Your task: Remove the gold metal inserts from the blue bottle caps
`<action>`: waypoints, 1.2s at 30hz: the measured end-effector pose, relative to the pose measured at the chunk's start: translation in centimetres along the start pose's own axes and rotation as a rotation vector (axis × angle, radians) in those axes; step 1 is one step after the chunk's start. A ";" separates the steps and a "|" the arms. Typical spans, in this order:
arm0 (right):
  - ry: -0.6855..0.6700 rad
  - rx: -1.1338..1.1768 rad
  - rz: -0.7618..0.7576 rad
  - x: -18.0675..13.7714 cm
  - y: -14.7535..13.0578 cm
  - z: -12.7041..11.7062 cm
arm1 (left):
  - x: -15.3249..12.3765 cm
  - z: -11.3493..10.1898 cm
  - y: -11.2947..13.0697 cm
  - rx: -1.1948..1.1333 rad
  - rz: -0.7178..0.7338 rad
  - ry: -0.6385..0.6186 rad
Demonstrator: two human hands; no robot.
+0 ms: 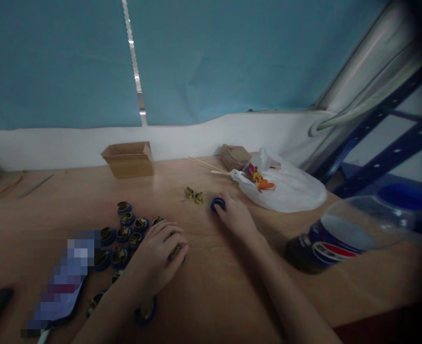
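My right hand (237,215) is closed on a round blue ring (218,204), pinched between thumb and fingers at the table surface. My left hand (155,255) curls low over the table, with its thumb and fingers around a blue-rimmed gold metal piece (174,252). Several similar blue-rimmed pieces (120,257) lie grouped beside and under my left forearm, each with a gold part inside. Two bare gold metal parts (198,198) sit on the table between my hands, just left of the blue ring.
An open cardboard box (128,162) stands near the wall, with a brown paper packet (235,156) further right. A white plastic bag (290,188) lies behind my right hand. A clear-topped Pepsi bottle (331,243) lies right of my forearm. A pixelated phone-like object (68,282) lies left.
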State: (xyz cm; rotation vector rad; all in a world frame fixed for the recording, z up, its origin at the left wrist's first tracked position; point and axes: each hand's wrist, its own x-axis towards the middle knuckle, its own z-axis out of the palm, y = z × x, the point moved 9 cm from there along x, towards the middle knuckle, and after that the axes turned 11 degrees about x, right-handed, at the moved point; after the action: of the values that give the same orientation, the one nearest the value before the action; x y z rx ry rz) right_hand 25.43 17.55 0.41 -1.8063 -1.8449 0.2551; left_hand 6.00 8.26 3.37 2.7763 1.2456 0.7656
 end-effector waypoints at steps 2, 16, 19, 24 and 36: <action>0.005 0.002 0.013 0.0 0.2 0.1 | 0.5 -0.4 -0.1 0.032 -0.017 -0.049; 0.463 0.346 0.027 -0.3 0.3 -4.6 | 13.2 6.2 -2.1 0.345 0.076 -0.211; 0.505 0.380 0.004 -0.6 0.1 -5.0 | 14.1 8.1 -2.0 0.391 0.121 -0.242; 0.557 0.394 -0.033 -0.9 -0.1 -5.7 | 14.7 9.1 -2.0 0.396 0.127 -0.247; 0.373 0.427 -0.282 -2.5 -5.2 -3.6 | 8.2 -2.3 -2.2 0.092 -0.174 0.008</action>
State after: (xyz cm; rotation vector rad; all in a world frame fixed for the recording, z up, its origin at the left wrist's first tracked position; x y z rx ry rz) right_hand 22.62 13.87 5.35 -1.1967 -1.6054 0.1746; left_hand 8.10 15.05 8.51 2.6873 1.5368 0.7251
